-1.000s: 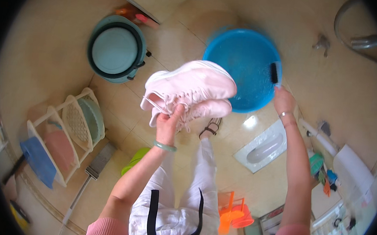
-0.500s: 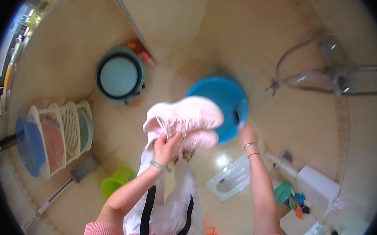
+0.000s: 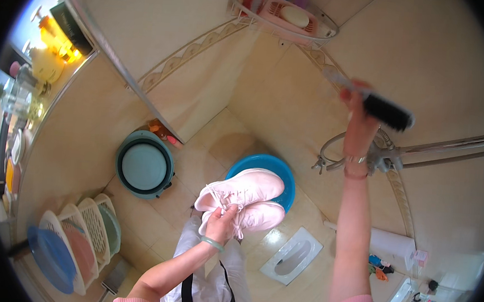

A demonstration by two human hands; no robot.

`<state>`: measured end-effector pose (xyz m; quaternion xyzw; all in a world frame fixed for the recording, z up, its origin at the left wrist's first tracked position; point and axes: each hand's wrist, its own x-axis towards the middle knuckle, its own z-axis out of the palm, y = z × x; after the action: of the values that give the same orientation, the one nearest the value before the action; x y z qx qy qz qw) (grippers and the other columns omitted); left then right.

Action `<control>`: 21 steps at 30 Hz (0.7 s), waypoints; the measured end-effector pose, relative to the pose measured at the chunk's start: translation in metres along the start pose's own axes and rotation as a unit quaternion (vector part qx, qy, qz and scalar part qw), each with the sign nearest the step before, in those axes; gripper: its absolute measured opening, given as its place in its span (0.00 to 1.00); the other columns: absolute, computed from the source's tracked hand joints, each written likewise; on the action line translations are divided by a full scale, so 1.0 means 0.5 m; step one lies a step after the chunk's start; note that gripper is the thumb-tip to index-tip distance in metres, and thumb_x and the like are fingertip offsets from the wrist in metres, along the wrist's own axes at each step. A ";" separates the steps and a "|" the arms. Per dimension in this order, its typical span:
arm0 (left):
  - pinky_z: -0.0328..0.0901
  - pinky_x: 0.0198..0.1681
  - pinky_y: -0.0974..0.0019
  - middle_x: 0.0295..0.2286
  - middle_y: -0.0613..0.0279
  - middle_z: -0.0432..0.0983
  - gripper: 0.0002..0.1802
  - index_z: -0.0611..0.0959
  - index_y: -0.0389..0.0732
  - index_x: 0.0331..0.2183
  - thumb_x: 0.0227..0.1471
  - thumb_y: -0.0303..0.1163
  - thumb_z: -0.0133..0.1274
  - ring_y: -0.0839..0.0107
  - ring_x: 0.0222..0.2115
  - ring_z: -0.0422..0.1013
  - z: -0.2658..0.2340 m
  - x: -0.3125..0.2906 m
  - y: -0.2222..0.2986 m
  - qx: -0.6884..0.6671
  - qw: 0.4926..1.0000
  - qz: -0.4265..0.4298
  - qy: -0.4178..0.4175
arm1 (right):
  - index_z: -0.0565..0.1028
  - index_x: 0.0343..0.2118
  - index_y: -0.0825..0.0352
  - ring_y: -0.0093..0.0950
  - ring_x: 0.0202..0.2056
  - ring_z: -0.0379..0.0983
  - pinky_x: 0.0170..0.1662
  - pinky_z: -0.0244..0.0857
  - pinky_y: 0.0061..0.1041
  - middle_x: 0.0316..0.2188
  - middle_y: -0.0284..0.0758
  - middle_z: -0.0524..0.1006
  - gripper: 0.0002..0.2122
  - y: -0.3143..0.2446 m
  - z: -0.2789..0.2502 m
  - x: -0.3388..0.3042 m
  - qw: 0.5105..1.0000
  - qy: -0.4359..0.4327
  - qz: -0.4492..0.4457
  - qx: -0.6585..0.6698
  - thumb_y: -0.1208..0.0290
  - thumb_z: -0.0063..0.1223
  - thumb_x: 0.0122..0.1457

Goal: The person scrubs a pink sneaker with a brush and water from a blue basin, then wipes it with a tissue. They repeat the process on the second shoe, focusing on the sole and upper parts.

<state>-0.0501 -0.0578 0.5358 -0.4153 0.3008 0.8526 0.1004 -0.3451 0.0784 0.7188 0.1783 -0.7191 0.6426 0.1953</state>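
A pair of pale pink lace-up sneakers (image 3: 245, 186) hangs from my left hand (image 3: 222, 223), whose fingers are closed around the laces and inner sides. Both shoes lie side by side, toes to the right, and hide part of a round blue basin (image 3: 289, 182) on the floor. Up at the right, before the tiled wall, my raised right hand (image 3: 361, 128) is closed on a scrub brush (image 3: 388, 110) with dark bristles and a pale handle. The brush is slightly blurred, and the hand partly hides its handle.
A grey-green folding basin (image 3: 144, 169) stands on the floor to the left. A rack of basins (image 3: 76, 235) is at lower left. Shower pipes (image 3: 449, 151) run along the right wall. A corner shelf (image 3: 287, 19) holds soap. A squat toilet (image 3: 292, 255) lies at lower right.
My right hand has risen with the brush from beside the blue basin to high by the wall. The view has tilted up, bringing in the corner shelf. My left hand still holds the sneakers.
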 end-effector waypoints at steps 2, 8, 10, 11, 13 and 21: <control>0.54 0.17 0.78 0.25 0.73 0.76 0.09 0.79 0.42 0.38 0.57 0.35 0.56 0.86 0.17 0.63 0.030 -0.002 0.039 0.020 0.999 -0.013 -0.027 | 0.75 0.42 0.73 0.21 0.34 0.75 0.41 0.70 0.21 0.34 0.33 0.78 0.08 -0.011 -0.004 0.106 0.999 -0.004 -0.045 0.001 0.77 0.53 0.61; 0.62 0.22 0.76 0.29 0.69 0.78 0.08 0.80 0.41 0.39 0.58 0.33 0.55 0.82 0.22 0.70 0.045 0.013 0.101 0.041 0.998 -0.023 -0.032 | 0.79 0.38 0.70 0.19 0.32 0.77 0.31 0.68 0.18 0.32 0.30 0.81 0.07 -0.013 0.030 0.258 0.991 -0.091 0.001 -0.100 0.73 0.57 0.58; 0.66 0.27 0.74 0.32 0.67 0.79 0.09 0.80 0.41 0.39 0.58 0.33 0.55 0.80 0.27 0.73 0.035 0.027 0.103 0.031 0.998 -0.025 -0.044 | 0.79 0.36 0.69 0.18 0.29 0.76 0.28 0.66 0.18 0.29 0.30 0.81 0.08 -0.014 0.033 0.279 0.973 -0.135 0.047 -0.180 0.71 0.59 0.56; 0.68 0.29 0.73 0.33 0.66 0.79 0.09 0.80 0.41 0.40 0.58 0.33 0.55 0.78 0.29 0.74 0.031 0.030 0.106 0.031 0.998 -0.029 -0.055 | 0.80 0.36 0.69 0.18 0.28 0.76 0.26 0.65 0.17 0.27 0.30 0.81 0.09 -0.015 0.035 0.288 0.960 -0.157 0.070 -0.220 0.70 0.60 0.55; 0.69 0.30 0.73 0.33 0.67 0.79 0.09 0.80 0.41 0.40 0.58 0.33 0.54 0.78 0.30 0.74 0.038 0.030 0.115 0.023 0.996 -0.041 -0.078 | 0.80 0.36 0.68 0.18 0.26 0.76 0.24 0.64 0.17 0.24 0.30 0.80 0.09 0.001 0.019 0.319 0.940 -0.198 0.105 -0.258 0.69 0.60 0.54; 0.66 0.34 0.76 0.36 0.70 0.78 0.13 0.79 0.42 0.42 0.56 0.35 0.57 0.82 0.32 0.72 0.073 0.018 0.163 0.066 0.990 -0.079 -0.093 | 0.79 0.41 0.67 0.17 0.22 0.72 0.22 0.62 0.17 0.30 0.30 0.78 0.12 0.064 0.031 0.310 0.953 -0.173 0.185 -0.164 0.72 0.59 0.53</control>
<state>-0.1140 -0.1019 0.5814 -0.3496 0.3121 0.8549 0.2225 -0.4952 0.0656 0.7690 0.1156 -0.8578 0.5000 -0.0277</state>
